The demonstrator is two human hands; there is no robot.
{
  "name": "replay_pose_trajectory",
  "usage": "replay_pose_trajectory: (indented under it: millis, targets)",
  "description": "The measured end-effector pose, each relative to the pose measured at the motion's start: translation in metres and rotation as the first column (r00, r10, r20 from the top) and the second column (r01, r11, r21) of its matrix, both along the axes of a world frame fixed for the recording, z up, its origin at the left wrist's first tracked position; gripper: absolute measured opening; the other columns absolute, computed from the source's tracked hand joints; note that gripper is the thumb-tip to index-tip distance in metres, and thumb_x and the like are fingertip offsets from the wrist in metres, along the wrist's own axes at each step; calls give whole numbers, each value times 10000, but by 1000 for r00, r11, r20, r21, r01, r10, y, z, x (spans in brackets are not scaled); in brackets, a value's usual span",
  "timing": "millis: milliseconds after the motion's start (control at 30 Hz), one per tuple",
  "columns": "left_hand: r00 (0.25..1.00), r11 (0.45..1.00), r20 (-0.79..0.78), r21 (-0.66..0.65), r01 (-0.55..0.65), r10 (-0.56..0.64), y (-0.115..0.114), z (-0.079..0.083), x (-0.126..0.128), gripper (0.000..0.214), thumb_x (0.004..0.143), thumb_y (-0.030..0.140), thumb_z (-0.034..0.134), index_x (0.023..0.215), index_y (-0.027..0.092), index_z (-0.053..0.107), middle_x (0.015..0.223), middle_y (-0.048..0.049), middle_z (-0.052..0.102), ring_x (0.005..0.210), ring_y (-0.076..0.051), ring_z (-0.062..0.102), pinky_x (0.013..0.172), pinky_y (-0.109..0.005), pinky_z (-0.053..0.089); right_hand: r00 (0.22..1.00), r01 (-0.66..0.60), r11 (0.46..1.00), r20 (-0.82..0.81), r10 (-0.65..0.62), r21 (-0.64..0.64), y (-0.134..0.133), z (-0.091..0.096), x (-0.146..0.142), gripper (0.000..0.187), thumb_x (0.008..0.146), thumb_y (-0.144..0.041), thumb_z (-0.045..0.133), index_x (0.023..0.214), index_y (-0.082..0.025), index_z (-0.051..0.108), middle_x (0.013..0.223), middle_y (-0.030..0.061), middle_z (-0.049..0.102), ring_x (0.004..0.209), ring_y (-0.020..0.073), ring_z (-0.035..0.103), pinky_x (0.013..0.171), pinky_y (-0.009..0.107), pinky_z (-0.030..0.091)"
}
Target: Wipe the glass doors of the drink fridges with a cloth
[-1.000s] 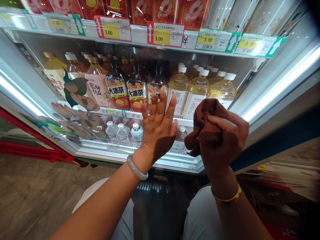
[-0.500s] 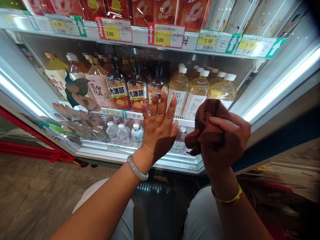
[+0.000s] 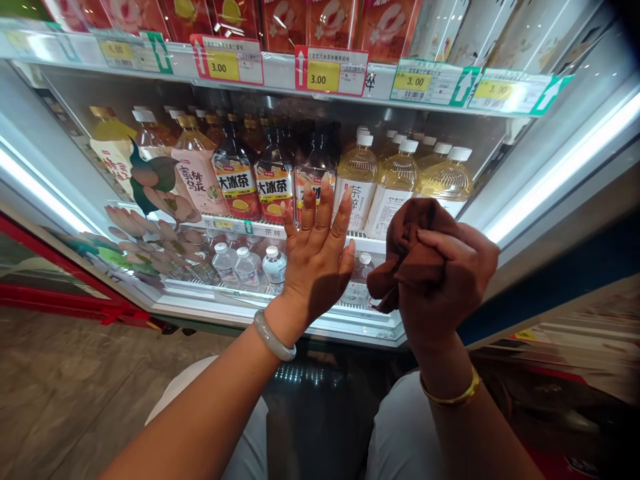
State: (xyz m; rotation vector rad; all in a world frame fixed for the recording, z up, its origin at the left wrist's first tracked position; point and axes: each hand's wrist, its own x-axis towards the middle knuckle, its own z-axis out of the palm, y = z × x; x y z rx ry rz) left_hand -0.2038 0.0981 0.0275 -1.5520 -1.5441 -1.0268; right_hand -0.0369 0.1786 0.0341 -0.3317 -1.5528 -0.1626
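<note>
My left hand (image 3: 317,257) is spread with fingers apart and holds nothing; its palm faces the glass door (image 3: 165,250) of a lit drinks fridge and seems to lie flat on it. Wrapped in the fingers of my right hand (image 3: 450,287) is a crumpled brown cloth (image 3: 417,250), held up at the right side of the glass. Behind the glass, dark iced tea bottles (image 3: 275,180) stand beyond my left fingertips. Pale yellow tea bottles (image 3: 400,180) with white caps are partly covered by the cloth.
Price tags (image 3: 330,70) run along the upper shelf edge, with red cartons (image 3: 335,27) above. Small bottles (image 3: 247,267) sit on the bottom shelf. A bright light strip (image 3: 565,167) lines the right side. To the left are a red fridge frame (image 3: 75,293) and grey floor (image 3: 65,373).
My right hand and the cloth have shifted very slightly to the left. The left hand stays in place.
</note>
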Motion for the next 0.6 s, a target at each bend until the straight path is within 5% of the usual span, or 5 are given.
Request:
replay_pose_trajectory:
  millis: [200, 467, 600]
  targets:
    - [1000, 1000, -12, 3, 2, -2, -1, 0, -4, 802, 1017, 230, 461, 1689, 241, 24, 1753, -81, 40, 1633, -265, -41, 1320, -566, -77, 970, -22, 1000, 241, 20, 7, -13, -7, -15, 273, 833, -241, 725, 1098, -266, 666, 1169, 67, 713, 1071, 250, 690, 978, 459, 553]
    - [999, 1000, -30, -27, -12, 11, -6, -3, -5, 846, 991, 219, 500, 1686, 197, 20, 1743, -134, 131, 1633, -287, 12, 1313, -579, -83, 1000, 4, 1000, -23, -5, -15, -4, 6, -7, 312, 825, -292, 770, 1123, -217, 713, 1150, 114, 698, 1125, 307, 666, 969, 496, 546]
    - [998, 1000, -66, 1, -24, 24, -8, -8, -11, 820, 1001, 213, 478, 1685, 192, 25, 1736, -137, 128, 1632, -258, 13, 1317, -560, -73, 996, -10, 1000, 89, 10, -9, -17, 0, -25, 285, 866, -327, 735, 1132, -243, 681, 1193, 99, 704, 1118, 286, 670, 997, 495, 540]
